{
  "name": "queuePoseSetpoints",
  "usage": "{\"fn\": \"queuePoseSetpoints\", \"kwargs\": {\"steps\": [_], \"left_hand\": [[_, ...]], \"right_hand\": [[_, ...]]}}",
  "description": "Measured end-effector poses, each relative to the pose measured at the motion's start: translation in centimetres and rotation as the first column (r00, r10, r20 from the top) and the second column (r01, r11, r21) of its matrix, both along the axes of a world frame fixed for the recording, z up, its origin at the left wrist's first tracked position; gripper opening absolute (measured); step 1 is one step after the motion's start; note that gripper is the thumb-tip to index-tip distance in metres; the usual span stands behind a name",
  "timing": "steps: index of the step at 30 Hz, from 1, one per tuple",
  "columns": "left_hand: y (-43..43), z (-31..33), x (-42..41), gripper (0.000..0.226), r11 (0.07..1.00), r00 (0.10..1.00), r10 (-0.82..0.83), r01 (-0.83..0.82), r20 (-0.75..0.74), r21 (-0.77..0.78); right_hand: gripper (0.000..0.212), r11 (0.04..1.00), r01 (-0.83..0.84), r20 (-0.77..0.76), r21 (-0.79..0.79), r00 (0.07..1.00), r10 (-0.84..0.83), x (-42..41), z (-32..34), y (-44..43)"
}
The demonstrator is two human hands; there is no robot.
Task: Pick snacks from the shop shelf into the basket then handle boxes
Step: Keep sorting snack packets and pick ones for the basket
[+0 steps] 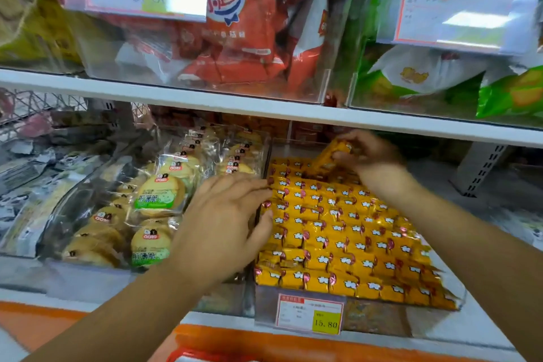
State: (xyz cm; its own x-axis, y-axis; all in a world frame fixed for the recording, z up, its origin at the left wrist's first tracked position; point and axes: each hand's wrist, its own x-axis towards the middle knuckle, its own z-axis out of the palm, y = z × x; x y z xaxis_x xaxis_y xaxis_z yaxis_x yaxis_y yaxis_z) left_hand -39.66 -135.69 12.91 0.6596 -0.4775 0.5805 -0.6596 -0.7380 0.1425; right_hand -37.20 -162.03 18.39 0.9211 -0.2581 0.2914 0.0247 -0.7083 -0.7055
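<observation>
Nearest, below both hands: a price tag fixed on the front wall of a clear bin. Inside, filled almost to the rim with small yellow packets, standing in tight rows.

Next, the left hand, released, fingers straight and spread, lying on the left rows by the bin wall and gripping nothing. To the left of that hand, a second clear bin holding round biscuits in transparent wrappers.

Farther in, the right hand, grasping one yellow packet, pinched between thumb and fingers and tilted up above the back rows. Probably very light. Foil wrapper likely slippery, content perhaps breakable, so better to pinch across the short sides without hard squeezing. No basket in view.

Farthest, above both hands, over the white shelf board: clear bins with red snack bags and, to the right, green bags.
</observation>
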Motion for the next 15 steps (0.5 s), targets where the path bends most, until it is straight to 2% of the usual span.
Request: {"fn": "queuePoseSetpoints", "kwargs": {"steps": [3,7,11,13,15], "left_hand": [[0.0,-0.3,0.2,0.040,0.999,1.000,-0.022,0.023,0.010,-0.033],[0.1,-0.3,0.3,0.039,0.998,0.999,-0.032,0.032,-0.001,-0.048],[0.0,-0.3,0.3,0.039,0.998,1.000,-0.030,0.030,-0.004,-0.048],[0.0,-0.3,0.2,0.039,0.998,1.000,-0.029,0.029,-0.009,-0.051],[0.0,-0.3,0.2,0.039,0.998,1.000,-0.029,0.028,-0.012,-0.054]], "right_hand": [[0.022,0.965,-0.081,-0.162,-0.250,0.986,0.040,2.4,-0.5,-0.3],[0.019,0.861,-0.247,-0.319,-0.445,0.942,0.105,4.0,-1.6,-1.3],[0.016,0.784,-0.350,-0.427,-0.513,0.896,0.121,4.9,-2.7,-1.6],[0.023,0.792,-0.372,-0.484,-0.485,0.868,0.111,5.0,-2.6,-1.6],[0.025,0.804,-0.358,-0.465,-0.475,0.878,0.116,4.9,-1.9,-1.2]]}}
